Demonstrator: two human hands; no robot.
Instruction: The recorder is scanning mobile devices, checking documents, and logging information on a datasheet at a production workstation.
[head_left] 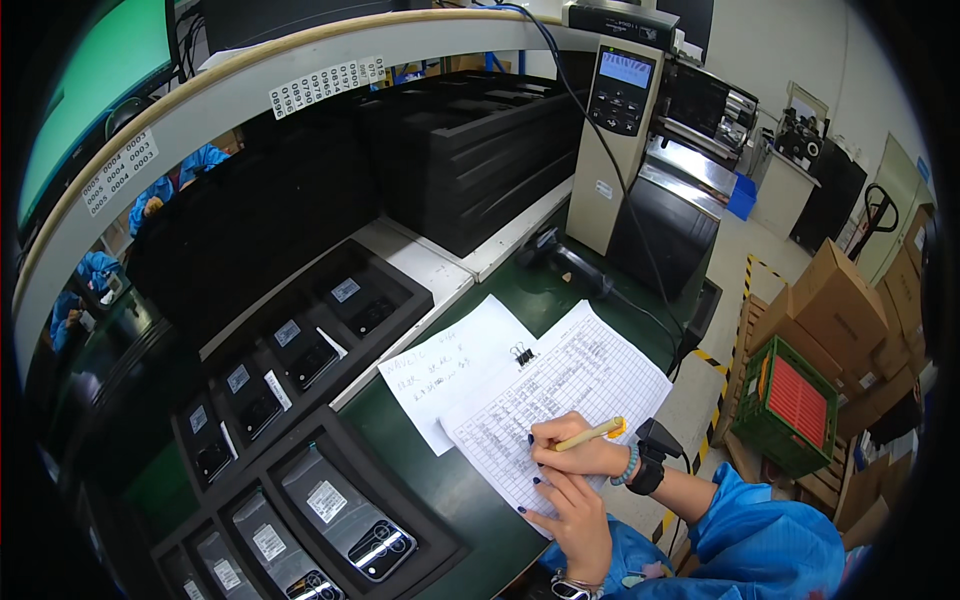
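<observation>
My right hand (575,450) is closed around a yellowish pen (590,436), its tip side down against a gridded form (610,365). Beside it, nearer to me, my left hand (572,522) rests with fingers stretched out on the lower part of the same form. A black binder clip (523,355) sits at the form's upper left edge. Partly under the form lies a white sheet with handwriting (435,370). Both papers are on a dark green tabletop (400,445). The pen's writing tip is hidden by my fingers.
Dark foam trays (355,460) at left hold several phones (340,510). A handheld scanner (565,262) lies beyond the papers, with a label printer (615,130) behind it. Stacked black trays (470,160) stand at the back. Right on the floor are a green crate (785,410) and cardboard boxes (840,300).
</observation>
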